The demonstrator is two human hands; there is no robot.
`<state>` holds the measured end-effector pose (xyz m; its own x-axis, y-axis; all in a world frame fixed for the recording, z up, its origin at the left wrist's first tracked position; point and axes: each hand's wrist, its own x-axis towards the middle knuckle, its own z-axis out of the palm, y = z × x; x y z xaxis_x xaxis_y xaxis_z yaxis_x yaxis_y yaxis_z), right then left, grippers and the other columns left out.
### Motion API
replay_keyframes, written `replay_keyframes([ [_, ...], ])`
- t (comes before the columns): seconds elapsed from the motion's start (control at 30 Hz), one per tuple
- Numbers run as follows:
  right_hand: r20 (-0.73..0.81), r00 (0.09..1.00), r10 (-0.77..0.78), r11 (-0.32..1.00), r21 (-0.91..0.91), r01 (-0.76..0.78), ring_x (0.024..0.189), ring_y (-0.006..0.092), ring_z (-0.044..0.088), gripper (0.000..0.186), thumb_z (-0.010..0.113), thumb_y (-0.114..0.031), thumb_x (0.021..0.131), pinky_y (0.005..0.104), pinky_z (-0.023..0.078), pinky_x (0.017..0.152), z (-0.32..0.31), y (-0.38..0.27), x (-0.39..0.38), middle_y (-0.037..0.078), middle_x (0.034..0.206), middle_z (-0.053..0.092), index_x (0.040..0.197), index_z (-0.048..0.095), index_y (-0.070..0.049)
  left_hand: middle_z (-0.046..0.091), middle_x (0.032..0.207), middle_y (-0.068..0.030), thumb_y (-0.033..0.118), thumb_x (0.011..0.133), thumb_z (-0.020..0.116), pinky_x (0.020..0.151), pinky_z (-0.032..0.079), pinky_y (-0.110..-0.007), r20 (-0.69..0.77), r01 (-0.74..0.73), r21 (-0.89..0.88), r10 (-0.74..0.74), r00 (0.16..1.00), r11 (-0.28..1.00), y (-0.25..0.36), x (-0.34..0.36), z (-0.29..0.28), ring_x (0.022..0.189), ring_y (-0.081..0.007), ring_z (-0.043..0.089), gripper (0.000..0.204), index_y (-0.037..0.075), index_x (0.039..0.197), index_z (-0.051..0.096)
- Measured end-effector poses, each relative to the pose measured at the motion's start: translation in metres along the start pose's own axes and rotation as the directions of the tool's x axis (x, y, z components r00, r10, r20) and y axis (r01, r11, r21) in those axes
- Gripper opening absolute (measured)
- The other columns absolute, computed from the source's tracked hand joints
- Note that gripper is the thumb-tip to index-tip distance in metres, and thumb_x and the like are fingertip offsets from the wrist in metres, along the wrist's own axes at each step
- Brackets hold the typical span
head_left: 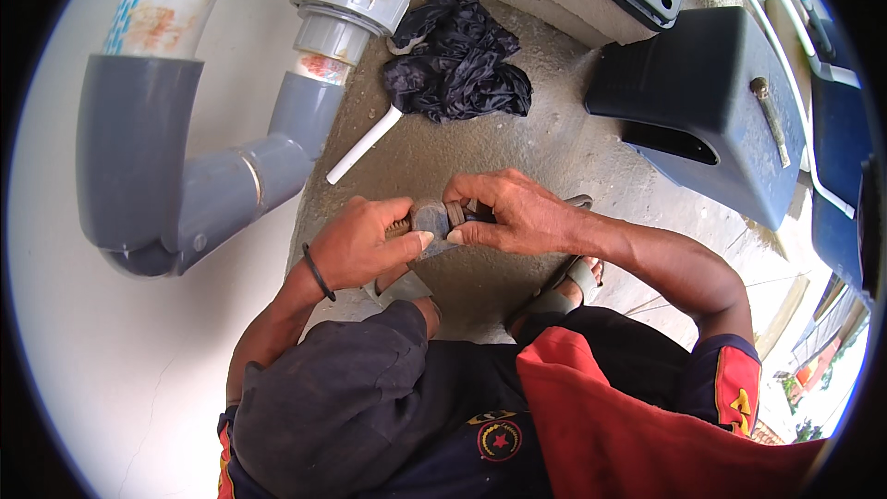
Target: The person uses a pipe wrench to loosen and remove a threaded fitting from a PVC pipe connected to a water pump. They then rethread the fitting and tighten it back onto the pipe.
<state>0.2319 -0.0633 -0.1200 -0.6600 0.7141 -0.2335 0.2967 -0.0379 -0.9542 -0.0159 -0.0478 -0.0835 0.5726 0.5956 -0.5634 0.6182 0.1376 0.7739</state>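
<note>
Both hands close around what looks like a pipe wrench [430, 219], low over the concrete floor [545, 143].
The left hand [356, 238] pinches its ribbed end, thumb on the grey metal; the right hand [517, 212] grips beside its collar. Beyond lie a short white pipe [365, 145] and crumpled black plastic [457, 60]; grey pipework [139, 166] stands left, a dark blue box [684, 83] far right.

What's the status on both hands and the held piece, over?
Left hand and right hand both gripping a grey, rounded, metal-looking fitting. Fitting partly hidden by fingers. Beyond it on the floor: crumpled black bundle, slim white tube.
</note>
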Motion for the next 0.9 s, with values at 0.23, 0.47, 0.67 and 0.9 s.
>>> replay_keyframes([
  [0.23, 0.009, 0.999, -0.042, 0.999, -0.023, 0.042, 0.063, 0.0313, 0.065, 0.028, 0.071, -0.025, 0.089, 0.0424, 0.048, 0.059, -0.004, 0.003, -0.002, 0.019, 0.070, 0.065, 0.092, 0.066, 0.002, 0.060, 0.070, -0.0233, 0.027, 0.083, 0.068, 0.059, 0.045, -0.044, -0.007, -0.063, 0.206, 0.065, 0.998, 0.977, 0.006, -0.003, 0.004, 0.063, -0.0409, 0.059, 0.031, -0.003, 0.092, 0.063],
  [0.47, 0.042, 0.999, -0.020, 0.986, -0.167, 0.026, 0.063, 0.0384, 0.066, 0.048, 0.063, -0.045, 0.095, 0.0468, 0.050, 0.058, -0.009, 0.005, 0.003, 0.020, 0.063, 0.062, 0.090, 0.067, 0.002, 0.058, 0.067, -0.0243, 0.031, 0.083, 0.069, 0.057, 0.045, -0.047, -0.059, -0.099, 0.142, 0.109, 0.992, 0.985, 0.004, 0.002, 0.005, 0.062, -0.0432, 0.059, 0.034, -0.002, 0.088, 0.063],
  [0.67, -0.013, 0.998, -0.054, 0.990, -0.131, 0.052, 0.072, 0.0425, 0.067, 0.046, 0.067, -0.044, 0.092, 0.0493, 0.051, 0.062, -0.011, -0.004, 0.001, 0.021, 0.069, 0.065, 0.100, 0.065, 0.002, 0.056, 0.064, -0.0242, 0.035, 0.082, 0.071, 0.055, 0.044, -0.048, -0.036, -0.058, 0.096, 0.061, 0.997, 0.994, 0.006, 0.005, -0.006, 0.059, -0.0432, 0.058, 0.038, -0.002, 0.080, 0.063],
  [0.9, 0.026, 0.993, -0.113, 0.965, -0.234, 0.116, 0.076, 0.0448, 0.067, 0.048, 0.071, -0.042, 0.089, 0.0509, 0.052, 0.067, -0.012, -0.003, -0.001, 0.021, 0.082, 0.069, 0.111, 0.062, 0.000, 0.057, 0.060, -0.0234, 0.039, 0.083, 0.071, 0.054, 0.045, -0.049, 0.022, -0.094, 0.299, 0.092, 0.996, 0.950, 0.010, 0.008, -0.011, 0.058, -0.0428, 0.060, 0.039, 0.001, 0.076, 0.064],
])
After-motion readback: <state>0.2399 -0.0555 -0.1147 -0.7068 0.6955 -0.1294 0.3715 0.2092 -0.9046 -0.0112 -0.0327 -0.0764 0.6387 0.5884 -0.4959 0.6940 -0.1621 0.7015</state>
